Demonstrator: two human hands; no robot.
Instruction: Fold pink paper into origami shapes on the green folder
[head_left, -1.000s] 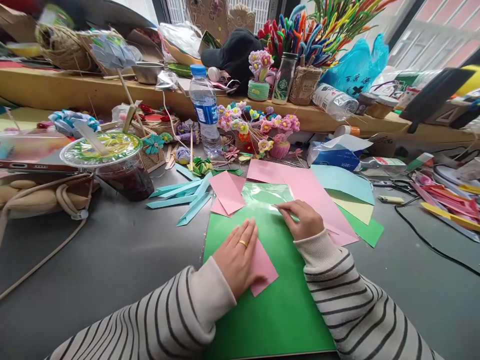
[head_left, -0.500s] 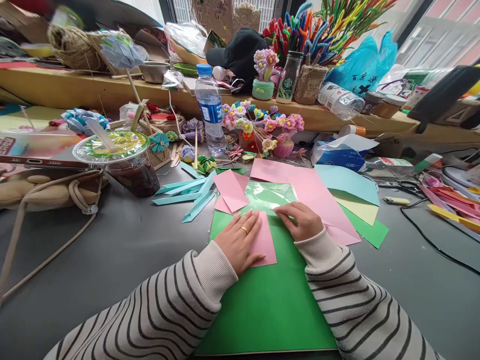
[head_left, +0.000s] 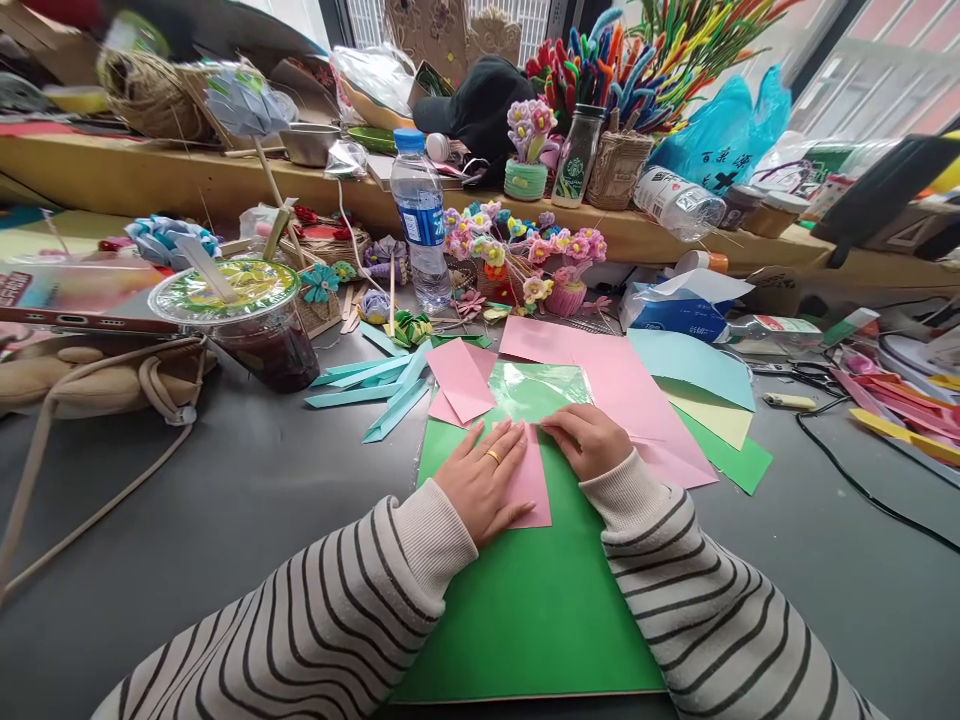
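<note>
My left hand (head_left: pixel 489 480) lies flat, fingers spread, on a small pink paper (head_left: pixel 534 490) that rests on a large green sheet (head_left: pixel 525 610). Just right of that paper's top edge is my right hand (head_left: pixel 592 440), its thumb and fingertips pinched together; what is between them, if anything, is too small to make out. Two overlapping pink pieces (head_left: pixel 462 380) lie beyond my left hand. A larger pink sheet (head_left: pixel 630 380) spreads behind my right hand.
Folded light-blue strips (head_left: pixel 397 385) lie left of the green sheet. A lidded cup (head_left: pixel 266 340) and a water bottle (head_left: pixel 421 225) stand behind. Blue, yellow and green papers (head_left: pixel 697 370), scissors (head_left: pixel 810 374) and a black cord (head_left: pixel 847 480) are at the right.
My right hand has shifted slightly left, nearer to the top corner of the small pink paper. My left hand stays flat on that paper.
</note>
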